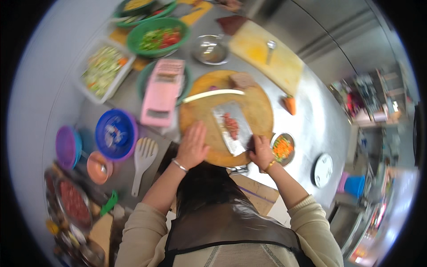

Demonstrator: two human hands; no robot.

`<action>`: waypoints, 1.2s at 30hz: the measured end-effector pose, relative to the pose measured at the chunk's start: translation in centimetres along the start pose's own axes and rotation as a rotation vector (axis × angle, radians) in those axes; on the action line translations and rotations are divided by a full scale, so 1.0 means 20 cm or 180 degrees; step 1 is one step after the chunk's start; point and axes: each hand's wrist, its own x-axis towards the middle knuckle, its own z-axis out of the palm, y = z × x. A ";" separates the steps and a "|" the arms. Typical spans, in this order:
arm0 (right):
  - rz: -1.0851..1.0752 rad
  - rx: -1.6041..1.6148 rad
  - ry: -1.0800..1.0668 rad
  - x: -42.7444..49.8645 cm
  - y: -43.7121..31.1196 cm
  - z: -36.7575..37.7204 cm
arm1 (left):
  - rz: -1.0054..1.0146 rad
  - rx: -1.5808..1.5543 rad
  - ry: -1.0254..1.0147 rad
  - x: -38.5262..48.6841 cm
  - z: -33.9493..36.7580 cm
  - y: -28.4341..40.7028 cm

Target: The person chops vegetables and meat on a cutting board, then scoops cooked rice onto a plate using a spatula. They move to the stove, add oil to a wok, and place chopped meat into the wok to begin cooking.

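A round wooden chopping board (203, 113) lies before me. My right hand (262, 152) grips the handle end of a broad cleaver (245, 123), whose blade lies flat on the board with a small heap of chopped reddish meat (231, 126) on it. My left hand (193, 145) rests palm down on the board's near left edge, fingers stretched forward, holding nothing. Across the far part of the board lies a long white stalk (213, 94). A block of brownish meat (242, 80) sits at the far edge, and a small purple piece (212, 88) is beside the stalk.
A pink grater (163, 93) lies over a green bowl on the left. Behind are a bowl of cut vegetables (158, 36), a metal bowl (210, 50) and a yellowed cutting board (267, 53). A carrot piece (289, 105) and a bowl of diced vegetables (283, 149) stand right; a slotted spatula (143, 163) lies left.
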 end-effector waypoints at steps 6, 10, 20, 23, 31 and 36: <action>0.0231 0.0563 0.0603 -0.41 0.15 -0.12 | 0.0329 0.0270 0.0019 0.03 0.01 -0.01; 0.0742 0.1011 0.0398 -0.77 0.32 -0.10 | 0.0294 0.0525 -0.0172 0.06 0.00 0.07; 0.1442 0.1413 0.0324 -1.61 1.12 0.02 | -0.0001 0.0881 -0.0388 0.26 0.11 0.26; 0.1786 0.1401 0.0359 -1.82 1.34 0.00 | -0.1207 0.0099 0.0350 0.34 0.20 0.42; 0.3390 0.3896 0.0738 -1.96 1.83 -0.10 | -0.0192 0.1489 0.0427 0.35 0.30 0.76; 0.4221 0.5906 0.1933 -1.93 2.05 -0.15 | -0.1638 0.1295 0.1102 0.05 0.44 0.65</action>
